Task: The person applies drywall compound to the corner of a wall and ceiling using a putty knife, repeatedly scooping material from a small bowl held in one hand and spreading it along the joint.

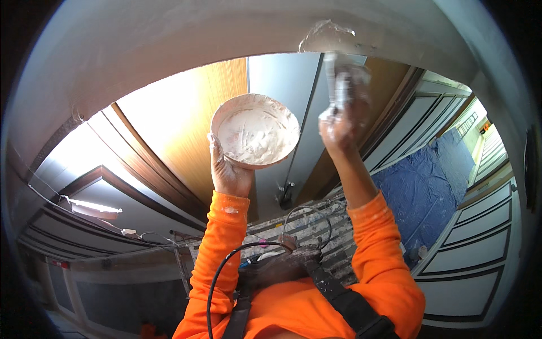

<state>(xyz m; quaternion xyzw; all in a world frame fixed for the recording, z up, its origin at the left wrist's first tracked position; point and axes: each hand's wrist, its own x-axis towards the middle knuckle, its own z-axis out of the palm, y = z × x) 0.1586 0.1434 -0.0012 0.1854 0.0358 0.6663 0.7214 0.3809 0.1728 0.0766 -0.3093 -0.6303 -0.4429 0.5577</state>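
Note:
My left hand (230, 174) holds up a round bowl (255, 99), its fingers mostly hidden beneath and its thumb side at the rim. Pale wet plaster (257, 138) lies in the bowl. To the right, my right hand (345, 124) is raised and closed round a plaster-smeared putty knife (331, 73), blurred by motion. The tool's upper end is close to the edge of a grey overhead surface (226, 34); I cannot tell whether it touches. A wet plaster patch (327, 37) sits on that surface just above the tool. Both hands are spattered with white.
Below me is a slatted, plaster-stained platform (339, 220). A black cable (217, 271) loops past my left arm. Wood and grey panels (282, 73) stand ahead. A lit lamp (93, 209) hangs at left, and blue sheeting (420, 189) covers the area at lower right.

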